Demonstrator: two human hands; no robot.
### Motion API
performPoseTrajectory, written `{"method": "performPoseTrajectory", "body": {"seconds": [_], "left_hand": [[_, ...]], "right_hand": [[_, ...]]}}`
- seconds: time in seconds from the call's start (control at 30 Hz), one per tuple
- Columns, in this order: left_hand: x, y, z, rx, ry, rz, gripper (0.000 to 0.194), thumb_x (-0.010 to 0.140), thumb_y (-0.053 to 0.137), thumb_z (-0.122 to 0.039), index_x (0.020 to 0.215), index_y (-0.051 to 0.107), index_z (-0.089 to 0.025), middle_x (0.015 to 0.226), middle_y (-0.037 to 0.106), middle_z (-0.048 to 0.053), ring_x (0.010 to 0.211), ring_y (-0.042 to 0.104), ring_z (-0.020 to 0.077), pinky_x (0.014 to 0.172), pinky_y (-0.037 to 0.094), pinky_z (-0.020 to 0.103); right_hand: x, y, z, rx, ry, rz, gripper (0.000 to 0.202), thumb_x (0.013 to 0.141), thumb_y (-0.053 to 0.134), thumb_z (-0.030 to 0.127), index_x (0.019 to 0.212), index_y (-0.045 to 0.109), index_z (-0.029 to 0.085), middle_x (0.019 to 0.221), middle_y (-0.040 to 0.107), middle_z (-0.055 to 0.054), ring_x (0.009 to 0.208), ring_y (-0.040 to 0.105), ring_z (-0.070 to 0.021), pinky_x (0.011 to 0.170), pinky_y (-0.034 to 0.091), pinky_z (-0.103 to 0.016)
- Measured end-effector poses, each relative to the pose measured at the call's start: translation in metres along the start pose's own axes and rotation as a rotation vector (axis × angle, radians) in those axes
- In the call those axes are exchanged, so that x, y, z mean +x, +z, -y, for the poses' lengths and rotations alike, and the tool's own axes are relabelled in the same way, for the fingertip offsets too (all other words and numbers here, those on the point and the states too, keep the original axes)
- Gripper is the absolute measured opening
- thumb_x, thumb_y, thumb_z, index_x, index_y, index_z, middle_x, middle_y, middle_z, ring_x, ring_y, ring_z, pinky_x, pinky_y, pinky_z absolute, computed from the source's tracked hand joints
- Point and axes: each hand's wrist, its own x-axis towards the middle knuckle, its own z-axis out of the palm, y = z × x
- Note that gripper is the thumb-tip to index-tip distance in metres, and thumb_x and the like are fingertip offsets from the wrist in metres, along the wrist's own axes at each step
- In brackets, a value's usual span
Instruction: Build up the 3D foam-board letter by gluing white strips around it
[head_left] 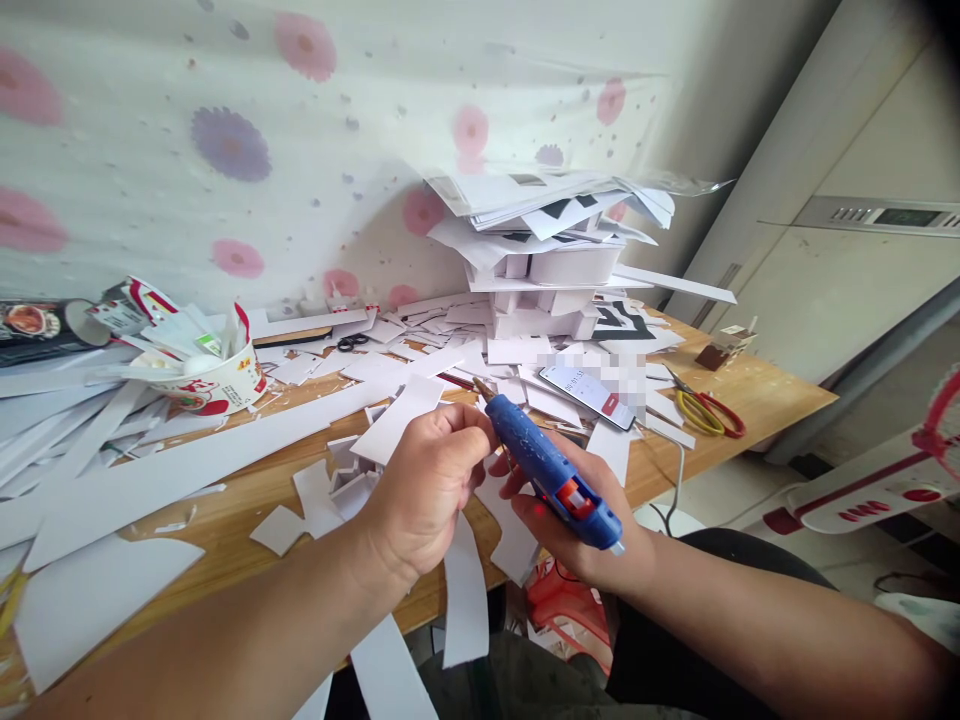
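Note:
My right hand (592,520) is wrapped round a blue hot glue gun (536,455), its metal nozzle pointing up and to the left. A glue stick end pokes out at its rear. Close beside the nozzle, my left hand (442,475) is closed with thumb and fingers pinched together. Whatever it pinches, if anything, is hidden from me. Behind the left hand, a white board piece (397,420) rests at a tilt over a small white box-like assembly (349,480). A curved white strip (465,600) hangs past the table edge beneath my hands.
A stacked white model (544,310) bears papers (555,200) at the back. In front lies a phone (589,393); scissors (709,410) are to its right. A paper tub (217,385) full of scraps stands left. White offcuts cover much of the wooden table (772,385).

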Motion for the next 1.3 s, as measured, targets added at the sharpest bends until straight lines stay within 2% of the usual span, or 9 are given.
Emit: {"method": "performPoseTrajectory", "body": {"seconds": [0.17,0.33,0.5,0.6,0.73,0.87,0.97,1.17,1.3], "left_hand": [[0.0,0.0,0.0,-0.012,0.076,0.047,0.002,0.058,0.053,-0.014,0.06,0.053,-0.016,0.052,0.05,-0.005,0.046,0.045,0.0054,0.043,0.03,0.017],[0.001,0.0,0.004,0.063,0.127,0.013,0.002,0.063,0.056,-0.017,0.062,0.056,-0.016,0.048,0.047,-0.007,0.038,0.033,0.002,0.037,0.021,0.016],[0.0,0.002,0.013,0.055,0.162,-0.089,0.004,0.066,0.058,-0.019,0.064,0.057,-0.016,0.047,0.045,-0.009,0.039,0.032,0.0021,0.041,0.028,0.016],[0.0,0.003,0.016,0.069,0.189,-0.11,0.009,0.072,0.062,-0.024,0.071,0.061,-0.016,0.051,0.049,-0.008,0.04,0.034,0.0021,0.041,0.028,0.016],[-0.001,0.002,0.017,0.147,0.262,-0.117,0.016,0.075,0.067,-0.029,0.082,0.066,-0.015,0.056,0.054,-0.005,0.041,0.037,0.0033,0.04,0.028,0.016],[-0.001,0.003,0.018,0.197,0.272,-0.154,0.018,0.073,0.07,-0.03,0.083,0.066,-0.015,0.06,0.058,-0.003,0.044,0.043,0.0048,0.04,0.03,0.016],[-0.003,0.003,0.018,0.241,0.306,-0.171,0.015,0.074,0.068,-0.029,0.08,0.067,-0.016,0.059,0.059,-0.003,0.045,0.045,0.0062,0.04,0.032,0.017],[-0.006,0.0,0.011,0.513,0.556,-0.203,0.011,0.077,0.06,-0.019,0.066,0.062,-0.019,0.047,0.051,-0.006,0.042,0.043,0.0073,0.041,0.031,0.019],[-0.005,-0.005,0.012,0.774,0.838,-0.269,0.013,0.076,0.055,-0.012,0.067,0.06,-0.02,0.048,0.049,-0.007,0.045,0.044,0.0083,0.048,0.036,0.02]], "right_hand": [[0.001,0.002,0.0,0.242,0.193,0.021,0.023,0.074,0.061,0.017,0.096,0.059,0.019,0.089,0.067,-0.004,0.073,0.064,-0.0163,0.064,0.051,-0.029],[0.003,0.001,0.0,0.455,0.395,0.004,0.018,0.068,0.063,0.023,0.085,0.064,0.016,0.081,0.069,-0.004,0.07,0.065,-0.0169,0.056,0.047,-0.025],[0.002,0.001,-0.002,0.554,0.384,-0.022,0.023,0.068,0.065,0.024,0.091,0.065,0.018,0.089,0.069,-0.004,0.071,0.066,-0.0166,0.056,0.045,-0.025],[0.001,0.001,-0.005,0.571,0.381,-0.039,0.022,0.069,0.065,0.024,0.091,0.066,0.018,0.09,0.069,-0.004,0.072,0.065,-0.0171,0.059,0.046,-0.026],[-0.001,0.0,-0.008,0.525,0.405,-0.031,0.022,0.07,0.065,0.028,0.09,0.068,0.017,0.083,0.068,-0.005,0.07,0.061,-0.0166,0.054,0.042,-0.025],[0.0,0.001,-0.004,0.437,0.429,-0.077,0.019,0.068,0.067,0.028,0.083,0.067,0.017,0.073,0.065,-0.003,0.059,0.053,-0.0127,0.052,0.041,-0.025],[0.002,0.003,0.004,0.346,0.403,-0.089,0.017,0.067,0.065,0.026,0.081,0.063,0.018,0.07,0.065,-0.002,0.058,0.053,-0.013,0.051,0.041,-0.026],[0.004,0.004,0.012,0.26,0.32,-0.063,0.019,0.071,0.062,0.024,0.089,0.059,0.021,0.086,0.068,-0.003,0.063,0.058,-0.0132,0.053,0.044,-0.025],[0.003,0.006,0.013,0.266,0.326,-0.056,0.019,0.07,0.06,0.023,0.089,0.058,0.02,0.09,0.069,-0.004,0.067,0.061,-0.0144,0.055,0.045,-0.026]]}}
